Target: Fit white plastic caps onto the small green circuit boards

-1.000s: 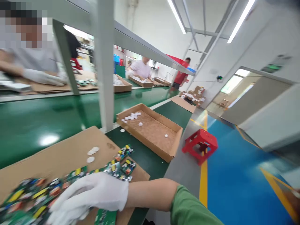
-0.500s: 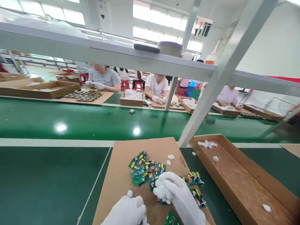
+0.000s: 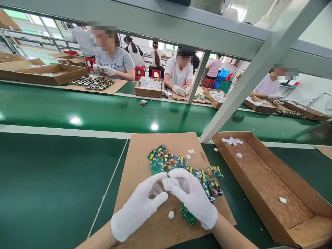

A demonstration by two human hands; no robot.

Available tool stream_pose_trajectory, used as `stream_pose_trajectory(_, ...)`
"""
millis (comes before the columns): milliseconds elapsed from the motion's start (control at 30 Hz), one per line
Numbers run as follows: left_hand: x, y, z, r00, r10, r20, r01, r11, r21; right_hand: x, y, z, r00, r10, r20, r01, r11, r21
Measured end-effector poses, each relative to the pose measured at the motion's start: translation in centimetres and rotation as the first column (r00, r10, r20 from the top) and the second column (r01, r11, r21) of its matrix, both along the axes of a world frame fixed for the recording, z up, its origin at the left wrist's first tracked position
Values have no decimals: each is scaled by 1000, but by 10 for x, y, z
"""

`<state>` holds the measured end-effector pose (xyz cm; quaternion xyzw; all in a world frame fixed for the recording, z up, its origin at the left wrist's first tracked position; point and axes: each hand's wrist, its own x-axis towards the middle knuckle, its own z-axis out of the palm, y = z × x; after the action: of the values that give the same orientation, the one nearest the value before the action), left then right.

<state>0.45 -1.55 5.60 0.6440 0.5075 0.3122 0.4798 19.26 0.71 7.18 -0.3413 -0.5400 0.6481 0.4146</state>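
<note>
Both hands wear white gloves and meet above the brown cardboard sheet (image 3: 145, 221). My left hand (image 3: 144, 197) is open, thumb and fingers apart in a curve, with no object visible between them. My right hand (image 3: 190, 192) has its fingers curled in beside the left fingertips; white on white hides what they hold, if anything. Beyond and beside the right hand lie several green circuit boards (image 3: 157, 166) with yellow, orange and black parts. One board (image 3: 187, 215) lies just below the right hand. A small white piece (image 3: 171, 214) rests on the cardboard between my wrists.
A long cardboard tray (image 3: 259, 176) at right holds a few white pieces (image 3: 232, 141). Small white discs (image 3: 191, 151) lie on the sheet. A slanted metal post (image 3: 233, 88) rises behind it. Across the green conveyor belt (image 3: 109, 110), people sit working beside boxes of white pieces (image 3: 149, 83).
The view has tilted down, so the worktable appears higher. My left hand has come up and right, opening its fingers beside the right hand. The small white piece between my wrists now shows.
</note>
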Motion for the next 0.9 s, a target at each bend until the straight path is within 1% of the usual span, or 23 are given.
stream_pose_trajectory(67,4,1,0,986,-5,164,17,997,-71,-1,-4,-4,996,-22,83,8,986,167)
stream_pose_trajectory(100,6,1,0,974,-3,226,23,996,-88,0,-5,-6,988,-56,141,15,962,273)
stream_pose_trajectory(167,9,1,-1,958,15,288,17,994,-106,2,-6,-8,961,-144,234,15,879,477)
stream_pose_trajectory(200,9,1,-1,956,21,291,8,995,-101,2,-7,-8,948,-181,263,7,836,548)
stream_pose_trajectory(267,9,-1,-2,966,31,258,-14,997,-70,2,-7,-7,932,-225,285,-5,778,629)
stream_pose_trajectory(333,9,-3,0,975,24,221,-14,999,-44,1,-8,-4,927,-242,287,-10,749,663)
stream_pose_trajectory(367,8,-3,1,977,20,213,-12,999,-40,1,-8,-4,926,-242,289,-15,744,669)
stream_pose_trajectory(433,9,-4,3,979,19,201,-12,999,-39,1,-9,-4,923,-226,311,-39,751,659)
stream_pose_trajectory(533,10,-5,5,978,29,209,-23,999,-28,7,-11,-10,897,-225,380,-51,801,596)
stream_pose_trajectory(600,11,-5,4,967,42,252,-38,999,-22,13,-11,-15,896,-206,393,-40,845,534)
stream_pose_trajectory(700,11,-5,1,940,73,334,-72,997,-15,22,-9,-16,921,-134,366,-36,906,421)
stream_pose_trajectory(767,9,-5,0,933,66,354,-73,997,5,25,-6,-14,921,-85,379,-55,937,345)
stream_pose_trajectory(833,7,-4,1,928,61,367,-72,997,17,26,-3,-11,918,-20,395,-98,956,276)
stream_pose_trajectory(900,6,-4,2,914,68,400,-73,997,-1,25,-1,-12,922,20,387,-119,965,235)
